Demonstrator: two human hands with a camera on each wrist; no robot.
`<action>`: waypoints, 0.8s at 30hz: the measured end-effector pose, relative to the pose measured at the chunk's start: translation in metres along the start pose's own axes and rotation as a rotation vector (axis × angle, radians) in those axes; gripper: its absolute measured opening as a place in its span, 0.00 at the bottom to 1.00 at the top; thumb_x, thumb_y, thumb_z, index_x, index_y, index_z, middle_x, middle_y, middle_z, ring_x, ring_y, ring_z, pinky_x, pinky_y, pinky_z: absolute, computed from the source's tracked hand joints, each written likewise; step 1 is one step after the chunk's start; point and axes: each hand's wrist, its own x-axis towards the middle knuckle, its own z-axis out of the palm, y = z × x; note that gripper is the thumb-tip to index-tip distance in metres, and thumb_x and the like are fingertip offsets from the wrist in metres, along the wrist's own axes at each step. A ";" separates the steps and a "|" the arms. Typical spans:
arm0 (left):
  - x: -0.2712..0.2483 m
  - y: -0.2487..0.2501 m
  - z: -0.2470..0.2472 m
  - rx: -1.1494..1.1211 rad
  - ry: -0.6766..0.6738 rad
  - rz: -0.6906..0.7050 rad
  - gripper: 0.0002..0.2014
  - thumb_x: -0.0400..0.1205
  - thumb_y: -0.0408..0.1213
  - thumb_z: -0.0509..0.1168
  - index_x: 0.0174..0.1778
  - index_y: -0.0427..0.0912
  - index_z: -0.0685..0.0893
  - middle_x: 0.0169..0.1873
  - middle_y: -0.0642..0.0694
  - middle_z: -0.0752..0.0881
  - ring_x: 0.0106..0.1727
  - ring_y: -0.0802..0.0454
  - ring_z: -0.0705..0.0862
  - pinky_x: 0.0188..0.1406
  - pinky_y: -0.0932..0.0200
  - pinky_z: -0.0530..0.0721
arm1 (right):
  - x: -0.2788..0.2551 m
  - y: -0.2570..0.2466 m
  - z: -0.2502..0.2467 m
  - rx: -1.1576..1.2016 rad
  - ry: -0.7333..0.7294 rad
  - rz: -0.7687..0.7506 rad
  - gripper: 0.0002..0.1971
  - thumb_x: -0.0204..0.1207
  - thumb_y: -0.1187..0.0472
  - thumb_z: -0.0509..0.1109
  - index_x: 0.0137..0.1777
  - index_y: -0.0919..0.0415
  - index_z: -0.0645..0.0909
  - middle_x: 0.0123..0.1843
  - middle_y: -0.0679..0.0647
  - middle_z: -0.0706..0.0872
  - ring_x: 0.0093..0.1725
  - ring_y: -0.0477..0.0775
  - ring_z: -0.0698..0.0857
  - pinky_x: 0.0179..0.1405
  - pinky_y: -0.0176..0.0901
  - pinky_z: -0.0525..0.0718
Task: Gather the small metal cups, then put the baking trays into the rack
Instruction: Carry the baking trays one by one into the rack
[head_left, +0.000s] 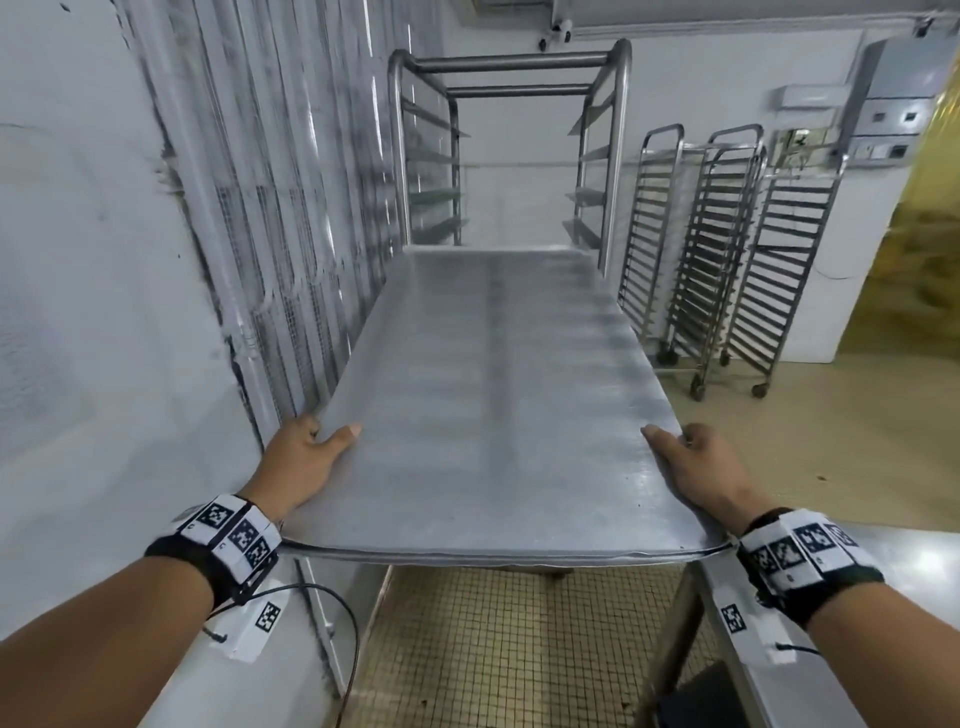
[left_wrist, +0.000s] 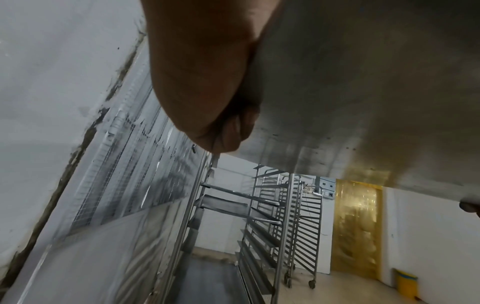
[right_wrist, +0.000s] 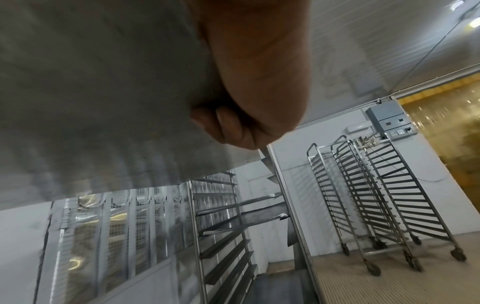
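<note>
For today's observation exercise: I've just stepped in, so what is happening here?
A person holds a large metal baking tray level, left hand and right hand gripping its two long sides near the close end. Its far end points into the open tray rack ahead, about at the rack's front posts. Three more wheeled racks stand by the right-hand wall.

The baking tray (head_left: 493, 395) lies between the left hand (head_left: 306, 457) and the right hand (head_left: 701, 467), its far end at the rack (head_left: 511, 150) in front. Three more racks (head_left: 727, 260) stand to the right, a counter (head_left: 883, 623) near right.
</note>
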 end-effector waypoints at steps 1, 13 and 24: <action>0.007 -0.005 0.000 0.010 -0.010 -0.018 0.29 0.75 0.66 0.72 0.42 0.37 0.87 0.38 0.42 0.91 0.40 0.43 0.91 0.41 0.45 0.90 | 0.006 -0.001 0.007 -0.006 -0.011 0.006 0.26 0.79 0.37 0.69 0.37 0.63 0.80 0.32 0.57 0.86 0.34 0.59 0.85 0.33 0.47 0.77; 0.087 -0.055 0.016 0.039 -0.086 0.010 0.46 0.64 0.79 0.68 0.46 0.31 0.84 0.40 0.34 0.90 0.39 0.38 0.90 0.39 0.40 0.88 | 0.050 -0.003 0.065 -0.113 0.019 0.050 0.33 0.76 0.33 0.70 0.34 0.68 0.79 0.25 0.58 0.85 0.26 0.58 0.81 0.30 0.48 0.78; 0.134 -0.039 0.051 0.036 -0.127 0.010 0.29 0.72 0.67 0.74 0.33 0.43 0.73 0.29 0.45 0.78 0.30 0.48 0.79 0.30 0.54 0.75 | 0.083 -0.007 0.052 -0.163 -0.014 0.102 0.33 0.78 0.34 0.67 0.36 0.69 0.83 0.30 0.60 0.87 0.31 0.59 0.84 0.31 0.46 0.76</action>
